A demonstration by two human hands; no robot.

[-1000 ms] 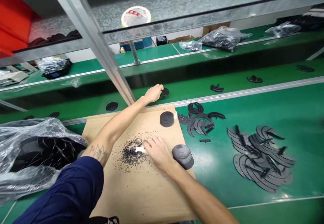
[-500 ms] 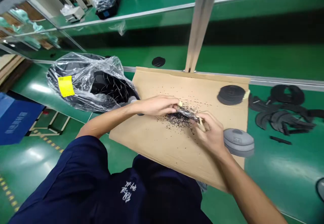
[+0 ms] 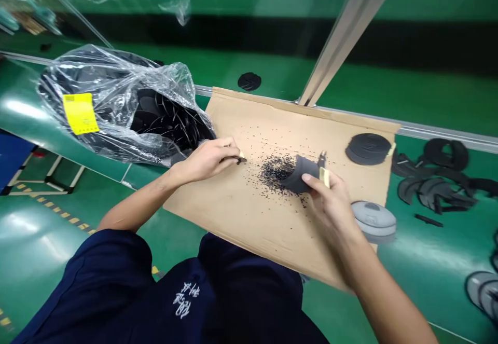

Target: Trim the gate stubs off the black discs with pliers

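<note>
My right hand [image 3: 330,198] grips a curved dark grey pad [image 3: 301,174], thumb on its face. By its fingers a slim metal-tipped tool [image 3: 322,160] sticks up, with a cream-coloured piece below it; its kind is unclear. My left hand [image 3: 210,160] is closed, fingertips pinching a small dark pointed thing [image 3: 240,160] beside a pale yellow tip; I cannot make out what it is. Between the hands, tiny black bits [image 3: 272,173] lie heaped and scattered on a brown cardboard sheet [image 3: 233,214].
An open clear plastic bag [image 3: 116,110] of dark pads lies left. On the cardboard's right are a round dark stack [image 3: 368,148] and light grey oval pads [image 3: 373,218]. Curved black pieces [image 3: 447,188] lie farther right. A metal post [image 3: 346,38] rises behind.
My hands have moved apart, the left one toward the bag. The pad in my right hand now shows its broad face instead of its edge. The camera view has shifted.
</note>
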